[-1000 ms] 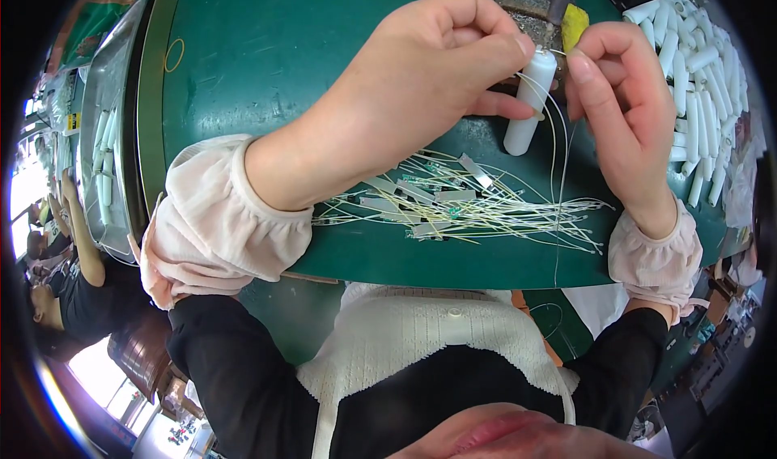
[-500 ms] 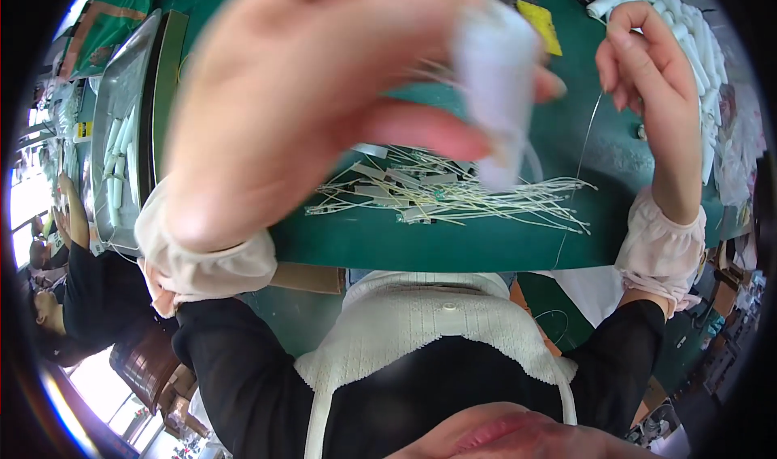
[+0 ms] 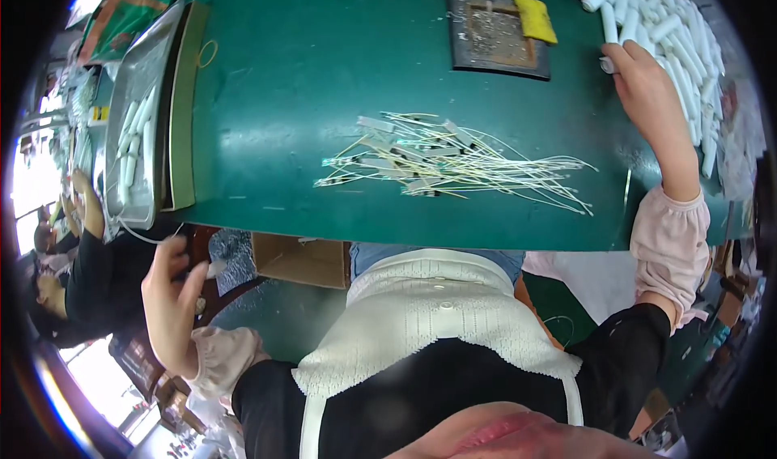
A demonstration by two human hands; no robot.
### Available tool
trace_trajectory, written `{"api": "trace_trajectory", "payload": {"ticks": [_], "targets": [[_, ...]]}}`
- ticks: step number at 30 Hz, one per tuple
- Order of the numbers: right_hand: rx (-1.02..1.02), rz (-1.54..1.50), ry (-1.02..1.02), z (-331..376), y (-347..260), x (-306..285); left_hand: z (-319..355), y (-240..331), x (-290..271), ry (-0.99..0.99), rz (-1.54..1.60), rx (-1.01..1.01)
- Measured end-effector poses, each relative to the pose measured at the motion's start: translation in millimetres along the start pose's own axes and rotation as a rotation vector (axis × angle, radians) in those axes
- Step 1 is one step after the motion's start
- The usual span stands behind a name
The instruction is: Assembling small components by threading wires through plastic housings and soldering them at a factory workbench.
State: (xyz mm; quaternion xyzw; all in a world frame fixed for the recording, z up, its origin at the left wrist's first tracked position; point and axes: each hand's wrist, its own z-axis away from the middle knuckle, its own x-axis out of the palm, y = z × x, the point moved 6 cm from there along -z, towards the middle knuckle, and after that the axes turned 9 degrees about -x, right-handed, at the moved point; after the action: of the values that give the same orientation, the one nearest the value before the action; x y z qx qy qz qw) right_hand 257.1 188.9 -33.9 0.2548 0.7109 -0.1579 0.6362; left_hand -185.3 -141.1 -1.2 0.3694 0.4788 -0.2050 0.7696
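Observation:
My left hand (image 3: 171,301) is off the table's front edge at the left, below the metal tray (image 3: 144,208). Its fingers are apart, and a small whitish thing (image 3: 216,268) shows by a fingertip, too blurred to name. A thin white wire (image 3: 146,239) curves between the tray's corner and this hand. At the far right my right hand (image 3: 654,95) reaches to a pile of white tubes (image 3: 684,42). Its fingers close around one white tube (image 3: 608,65), whose end shows beneath them. Thin wires with small circuit boards (image 3: 429,163) lie in a bundle mid-table.
A dark tray (image 3: 477,58) with a yellow sponge (image 3: 535,19) stands at the back of the green table (image 3: 324,62). White tubes (image 3: 132,139) lie in the metal tray. A cardboard box (image 3: 299,258) is below the front edge. Another person (image 3: 89,285) sits at left.
My left hand has moved from over the table, where it held a white tube, down to the left. My right hand has let go of the thin wire and moved onto the tube pile.

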Motion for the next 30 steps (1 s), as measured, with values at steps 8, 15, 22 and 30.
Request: {"api": "trace_trajectory", "payload": {"ticks": [8, 15, 22, 30], "targets": [[-0.015, -0.187, -0.007, -13, -28, -4, -61, 159, 64, -0.146, -0.014, 0.733], [0.074, -0.182, -0.188, 4, 0, 5, -81, 235, 133, -0.238, 0.058, 1.184], [0.129, -0.803, -0.082, -30, -45, -21, -74, 268, 119, -0.574, 0.372, 0.987], [0.076, -1.211, -0.254, -64, -92, -23, -84, 285, 111, -0.947, 0.693, 0.634]]}}
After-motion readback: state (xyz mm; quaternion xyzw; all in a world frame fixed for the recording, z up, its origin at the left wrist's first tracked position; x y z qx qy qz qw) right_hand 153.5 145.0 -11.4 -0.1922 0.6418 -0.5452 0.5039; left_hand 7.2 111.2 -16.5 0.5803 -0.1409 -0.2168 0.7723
